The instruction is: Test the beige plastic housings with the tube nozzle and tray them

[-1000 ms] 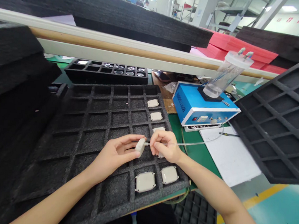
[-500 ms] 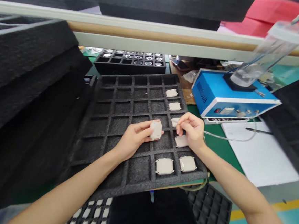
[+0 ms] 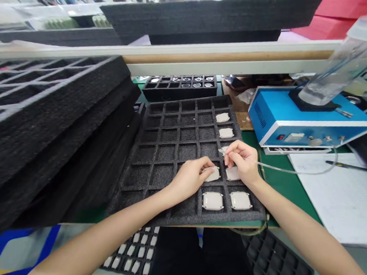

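My left hand [image 3: 189, 178] pinches the edge of a beige, squarish watch case [image 3: 213, 173], which lies in a compartment of the black foam tray [image 3: 177, 217]. To its right, my right hand [image 3: 243, 161] is closed around the end of a thin clear tube [image 3: 282, 168]; the tip in its fingers is mostly hidden. Under and beside that hand lie another beige case [image 3: 232, 173] and a partly covered one [image 3: 223, 150]. More cases sit in the tray's right-hand column, such as the far one [image 3: 222, 117], and a near one [image 3: 213, 201] lies in the column beside it.
The tube runs to a blue dispenser box [image 3: 311, 122] carrying a clear cylinder [image 3: 335, 69]. Stacked black foam trays [image 3: 77, 116] rise on the left. A pen [image 3: 348, 165] lies on white paper [image 3: 327, 199] at right. A shelf rail [image 3: 228, 58] crosses behind.
My left hand has moved right and down, bringing the watch case from above the tray into a compartment. My right hand still holds the tube near the right-hand column. The head view has shifted.
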The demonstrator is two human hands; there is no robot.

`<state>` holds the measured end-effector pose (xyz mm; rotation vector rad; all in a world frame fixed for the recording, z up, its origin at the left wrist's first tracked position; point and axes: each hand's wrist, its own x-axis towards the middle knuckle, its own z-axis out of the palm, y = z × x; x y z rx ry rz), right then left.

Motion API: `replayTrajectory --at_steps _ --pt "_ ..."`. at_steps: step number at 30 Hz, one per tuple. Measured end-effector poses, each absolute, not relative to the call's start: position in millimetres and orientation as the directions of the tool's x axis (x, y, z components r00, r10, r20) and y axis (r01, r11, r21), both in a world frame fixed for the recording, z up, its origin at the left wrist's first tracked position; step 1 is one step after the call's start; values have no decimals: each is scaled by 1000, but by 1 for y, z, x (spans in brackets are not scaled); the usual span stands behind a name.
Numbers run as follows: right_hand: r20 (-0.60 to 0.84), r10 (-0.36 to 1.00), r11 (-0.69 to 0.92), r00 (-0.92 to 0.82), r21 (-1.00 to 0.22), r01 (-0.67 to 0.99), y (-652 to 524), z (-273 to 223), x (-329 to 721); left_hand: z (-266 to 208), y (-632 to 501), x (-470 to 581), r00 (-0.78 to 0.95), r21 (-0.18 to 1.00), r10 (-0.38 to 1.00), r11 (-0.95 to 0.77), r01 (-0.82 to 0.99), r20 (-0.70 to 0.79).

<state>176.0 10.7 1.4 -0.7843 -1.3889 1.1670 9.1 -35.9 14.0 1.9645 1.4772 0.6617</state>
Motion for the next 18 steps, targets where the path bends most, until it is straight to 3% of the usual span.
replayTrajectory --at_steps 3,7,11,13,14,16,18 --pt "321 927 297 -192 -944 -146 10 2 176 9 -33 16 317 492 932 -363 791 177" --pt "319 925 301 -206 -947 -116 7 -1 180 16 -55 16 337 255 905 -401 880 260" --pt "338 922 327 -190 -941 -83 10 -10 183 79 -129 -6 432 180 862 -485 856 266" --pt "332 923 325 -192 -943 -67 12 -11 184 125 -174 -25 442 139 822 -515 846 359" --pt "321 927 317 -194 -947 -56 11 -11 184 148 -193 -37 409 81 805 -486 870 429" --pt "283 940 285 -192 -958 -16 9 -10 185 187 -216 -70 213 4 782 -266 964 586" --pt "246 953 258 -179 -965 46 7 -10 186 215 -217 -116 -102 52 592 101 994 799"
